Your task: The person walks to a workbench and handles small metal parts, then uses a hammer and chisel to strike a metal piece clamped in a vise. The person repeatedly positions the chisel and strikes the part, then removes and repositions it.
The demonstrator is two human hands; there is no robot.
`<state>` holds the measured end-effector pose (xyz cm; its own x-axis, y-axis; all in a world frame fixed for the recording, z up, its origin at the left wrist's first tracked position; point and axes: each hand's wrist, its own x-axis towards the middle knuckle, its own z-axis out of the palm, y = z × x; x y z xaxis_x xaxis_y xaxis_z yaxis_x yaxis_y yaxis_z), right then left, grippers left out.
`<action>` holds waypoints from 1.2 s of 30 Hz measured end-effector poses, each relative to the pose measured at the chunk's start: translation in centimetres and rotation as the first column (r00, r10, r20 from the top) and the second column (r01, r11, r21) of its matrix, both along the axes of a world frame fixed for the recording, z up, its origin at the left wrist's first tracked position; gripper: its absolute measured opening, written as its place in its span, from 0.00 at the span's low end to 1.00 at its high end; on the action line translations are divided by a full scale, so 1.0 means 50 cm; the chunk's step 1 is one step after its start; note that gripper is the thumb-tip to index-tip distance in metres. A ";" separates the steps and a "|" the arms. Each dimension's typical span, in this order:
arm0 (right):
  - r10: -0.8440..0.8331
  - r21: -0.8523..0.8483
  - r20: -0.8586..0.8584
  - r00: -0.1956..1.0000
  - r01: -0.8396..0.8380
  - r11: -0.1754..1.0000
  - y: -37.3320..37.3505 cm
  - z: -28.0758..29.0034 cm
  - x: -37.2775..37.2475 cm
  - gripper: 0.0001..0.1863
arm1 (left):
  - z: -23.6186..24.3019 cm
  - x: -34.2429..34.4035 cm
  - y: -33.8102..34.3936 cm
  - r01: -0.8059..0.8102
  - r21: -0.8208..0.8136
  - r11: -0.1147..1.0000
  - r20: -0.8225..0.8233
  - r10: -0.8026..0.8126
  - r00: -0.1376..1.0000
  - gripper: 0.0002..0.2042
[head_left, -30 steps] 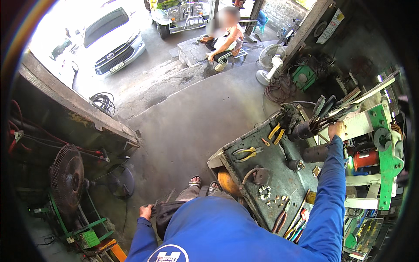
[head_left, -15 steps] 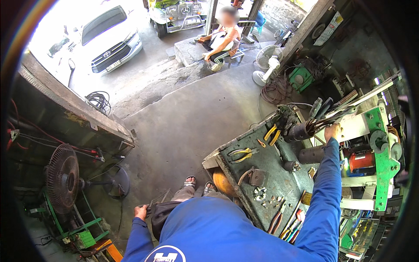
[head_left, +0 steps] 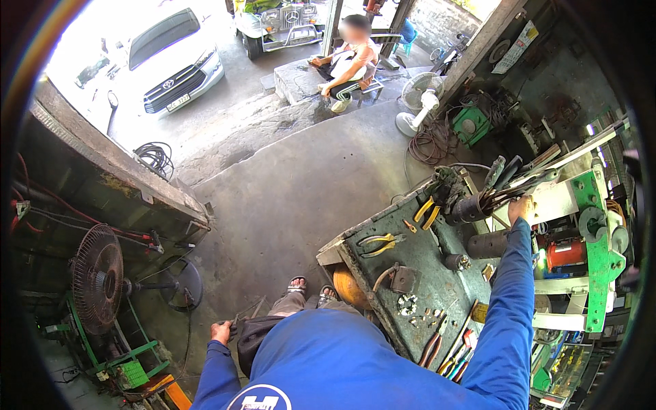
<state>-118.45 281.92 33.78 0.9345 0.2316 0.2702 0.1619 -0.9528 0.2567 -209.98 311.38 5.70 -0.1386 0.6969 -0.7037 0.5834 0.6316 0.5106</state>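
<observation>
My right hand [head_left: 521, 208] reaches out over the green metal workbench [head_left: 424, 273]. Its fingers are closed on a tool handle in a bundle of dark-handled tools [head_left: 502, 195] that stick out of a dark cylinder holder [head_left: 470, 208]. My left hand [head_left: 221, 333] hangs low by my hip above the concrete floor, fingers curled around a small dark object [head_left: 236, 328] that I cannot make out. Both arms are in blue sleeves.
Yellow-handled pliers [head_left: 379, 242], more pliers [head_left: 429, 208], a black cylinder [head_left: 486, 244], small metal parts [head_left: 408, 305] and screwdrivers [head_left: 451, 355] lie on the bench. A green machine frame [head_left: 598, 253] stands at right. A standing fan [head_left: 99, 277] is at left. A person [head_left: 348, 58] sits far off beside a white fan [head_left: 424, 96].
The view has shifted slightly. My right hand stays at the tool bundle and my left hand stays low by my hip.
</observation>
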 end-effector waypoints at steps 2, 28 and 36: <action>0.039 -0.093 0.011 0.999 -0.038 0.995 -0.003 -0.004 0.005 0.27 | -0.006 -0.007 0.001 0.017 -0.002 1.000 0.003 -0.017 1.000 0.10; 0.038 -0.036 -0.015 0.999 -0.039 0.999 0.010 0.018 -0.029 0.26 | -0.094 -0.059 0.012 0.081 0.034 0.996 -0.031 -0.080 0.996 0.13; 0.056 -0.077 0.024 0.998 -0.054 0.996 -0.013 -0.015 0.011 0.27 | -0.055 -0.036 0.005 0.014 0.015 1.000 -0.023 -0.014 1.000 0.13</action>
